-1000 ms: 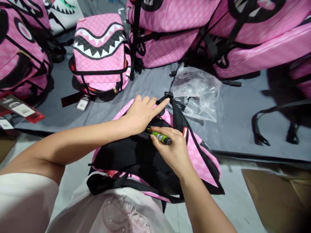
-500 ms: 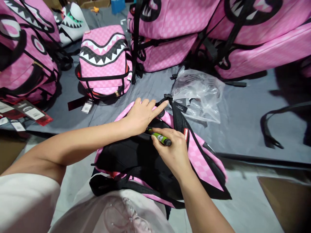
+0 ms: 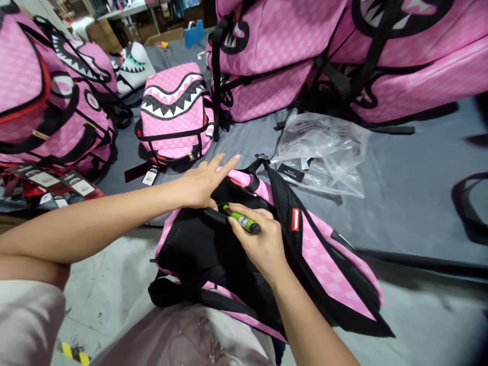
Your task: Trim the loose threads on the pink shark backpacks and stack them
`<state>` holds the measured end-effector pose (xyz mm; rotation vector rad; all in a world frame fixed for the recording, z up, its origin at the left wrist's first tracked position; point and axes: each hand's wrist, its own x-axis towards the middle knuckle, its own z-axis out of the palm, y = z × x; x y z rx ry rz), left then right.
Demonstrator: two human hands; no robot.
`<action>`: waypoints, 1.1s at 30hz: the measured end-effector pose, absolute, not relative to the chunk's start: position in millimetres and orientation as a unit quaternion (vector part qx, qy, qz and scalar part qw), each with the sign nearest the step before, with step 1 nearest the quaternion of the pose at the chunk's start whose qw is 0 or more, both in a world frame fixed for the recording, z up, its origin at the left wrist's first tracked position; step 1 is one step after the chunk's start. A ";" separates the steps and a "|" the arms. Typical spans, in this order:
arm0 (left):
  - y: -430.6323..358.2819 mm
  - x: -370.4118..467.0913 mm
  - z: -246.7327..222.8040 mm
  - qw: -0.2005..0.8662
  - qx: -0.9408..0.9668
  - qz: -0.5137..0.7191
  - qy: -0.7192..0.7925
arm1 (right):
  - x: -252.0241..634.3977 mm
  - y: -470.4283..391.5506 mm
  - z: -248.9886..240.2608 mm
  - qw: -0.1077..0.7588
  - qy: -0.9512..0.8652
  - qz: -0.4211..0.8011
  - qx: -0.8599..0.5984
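A pink and black backpack (image 3: 328, 259) lies across the lap and the table's front edge, its black side facing up. My right hand (image 3: 263, 239) is closed round a green marker with a black end (image 3: 244, 221), its far tip against the black fabric. Just left of the tip, my left hand (image 3: 202, 182) rests on the bag's upper part with fingers spread; its thumb presses the black fabric. Any mark under the tip is too small to tell. A clear plastic bag (image 3: 324, 147) with a black tag lies behind the backpack.
A small pink backpack with a toothed-mouth print (image 3: 173, 112) stands on the grey-covered table (image 3: 412, 193). Large pink backpacks (image 3: 278, 40) are stacked at the back right, more (image 3: 76, 117) at the left with tags. A blue tape dispenser (image 3: 194, 33) sits far back. A black strap lies right.
The view has shifted, showing more of the background. My left hand has moved left along the bag, its fingers more spread, and the marker has moved slightly left with my right hand.
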<state>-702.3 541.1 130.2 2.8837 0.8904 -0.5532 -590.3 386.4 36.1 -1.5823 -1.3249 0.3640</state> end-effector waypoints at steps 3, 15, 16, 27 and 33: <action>535.7 -697.6 125.0 -0.001 0.939 -0.180 0.292 | -597.2 391.7 32.0 0.540 -0.525 0.163 -0.638; 543.1 -693.4 114.5 -0.045 0.953 -0.187 0.236 | -592.5 392.9 30.7 0.527 -0.522 0.191 -0.643; 544.4 -693.9 116.3 -0.037 0.953 -0.192 0.232 | -591.3 391.2 31.8 0.523 -0.529 0.189 -0.641; 552.2 -687.4 121.3 0.000 0.941 -0.242 0.236 | -603.8 403.3 34.2 0.530 -0.521 0.201 -0.638; 550.7 -687.2 120.5 -0.003 0.941 -0.239 0.240 | -604.6 403.7 34.6 0.511 -0.521 0.177 -0.660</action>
